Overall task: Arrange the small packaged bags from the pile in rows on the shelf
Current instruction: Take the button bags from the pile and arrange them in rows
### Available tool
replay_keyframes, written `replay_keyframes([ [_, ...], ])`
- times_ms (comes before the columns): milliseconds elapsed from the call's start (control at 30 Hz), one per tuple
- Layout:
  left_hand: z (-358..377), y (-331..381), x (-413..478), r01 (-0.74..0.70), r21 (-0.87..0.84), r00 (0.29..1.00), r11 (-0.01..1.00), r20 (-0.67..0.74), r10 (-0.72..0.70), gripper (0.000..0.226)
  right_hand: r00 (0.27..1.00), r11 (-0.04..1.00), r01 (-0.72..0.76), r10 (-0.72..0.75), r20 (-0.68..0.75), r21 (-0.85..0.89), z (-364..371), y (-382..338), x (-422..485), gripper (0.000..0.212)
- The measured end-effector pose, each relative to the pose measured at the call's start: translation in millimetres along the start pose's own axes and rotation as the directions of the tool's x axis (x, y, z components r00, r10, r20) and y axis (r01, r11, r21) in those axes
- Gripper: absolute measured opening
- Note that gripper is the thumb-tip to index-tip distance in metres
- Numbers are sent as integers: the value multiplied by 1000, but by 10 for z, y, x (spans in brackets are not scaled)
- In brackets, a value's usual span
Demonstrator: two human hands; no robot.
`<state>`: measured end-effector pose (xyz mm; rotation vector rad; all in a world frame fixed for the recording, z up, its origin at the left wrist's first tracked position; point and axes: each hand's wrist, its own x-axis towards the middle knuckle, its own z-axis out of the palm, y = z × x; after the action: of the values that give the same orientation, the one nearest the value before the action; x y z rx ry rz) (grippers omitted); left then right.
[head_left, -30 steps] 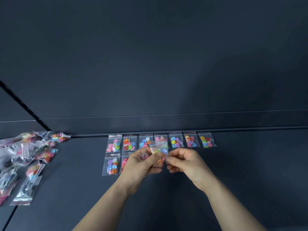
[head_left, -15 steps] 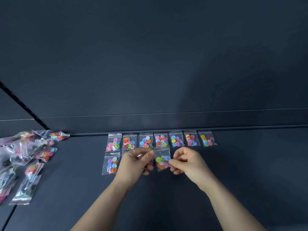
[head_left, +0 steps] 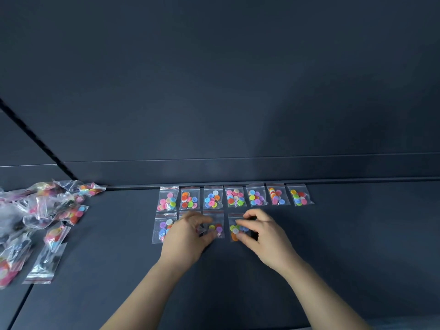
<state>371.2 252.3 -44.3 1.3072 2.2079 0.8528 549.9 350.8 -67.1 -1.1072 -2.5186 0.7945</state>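
Clear small bags of coloured buttons lie on the dark shelf [head_left: 333, 246]. A back row of several bags [head_left: 235, 196] runs along the rear wall. In the front row, the first bag [head_left: 163, 228] lies free and the second is mostly hidden under my left hand [head_left: 188, 234]. My left fingers and thumb pinch the left edge of the third bag [head_left: 215, 227]. My right hand [head_left: 264, 236] grips the fourth bag [head_left: 237, 231], which lies flat on the shelf. The loose pile of bags [head_left: 40, 215] sits at the far left.
The shelf's rear wall [head_left: 238, 170] rises right behind the back row. A seam [head_left: 21, 303] crosses the shelf at the lower left, under the pile. Dark shelf surface stretches to the right of the rows.
The bag that both hands held up has come down onto the shelf as the fourth in the front row. My left hand has shifted left onto the third bag.
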Motion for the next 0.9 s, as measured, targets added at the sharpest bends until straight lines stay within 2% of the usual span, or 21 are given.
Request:
replay_keyframes([
  [100,-4,18,-8,57,-63,998,996,-25,-59,29,1000,999,-23,23,-11,-25,-1,-8,48,38],
  [200,-44,67,-44,103,-201,994,974,-11,-107,23,1000,998,-29,28,-5,-48,-8,-29,72,39],
  [267,-91,127,-73,181,-439,983,880,89,-158,15,1000,999,-25,25,-4,-34,-14,-33,66,39],
  [333,-125,163,-85,276,-626,960,730,206,-188,27,999,1000,-19,20,-30,14,-31,-38,47,38],
  [400,-114,149,-36,305,-657,952,689,232,-200,30,996,991,-41,50,-68,129,-74,-48,25,33],
  [467,-86,171,-7,304,-686,953,661,228,-201,26,990,936,-105,131,-56,337,-152,-97,-7,26],
  [533,-53,241,4,299,-754,954,585,227,-195,23,982,803,-173,188,34,571,-254,-185,-37,20],
  [600,-15,329,2,284,-810,959,513,230,-167,22,977,682,-206,180,112,702,-335,-260,-54,16],
  [700,54,436,16,248,-849,968,466,205,-141,12,977,685,-208,176,117,698,-394,-277,-47,4],
  [767,78,482,26,240,-856,969,459,187,-159,5,969,683,-229,224,100,694,-437,-212,-48,5],
  [900,150,516,30,288,-842,957,456,237,-167,8,950,569,-260,296,100,780,-507,-63,-57,8],
])
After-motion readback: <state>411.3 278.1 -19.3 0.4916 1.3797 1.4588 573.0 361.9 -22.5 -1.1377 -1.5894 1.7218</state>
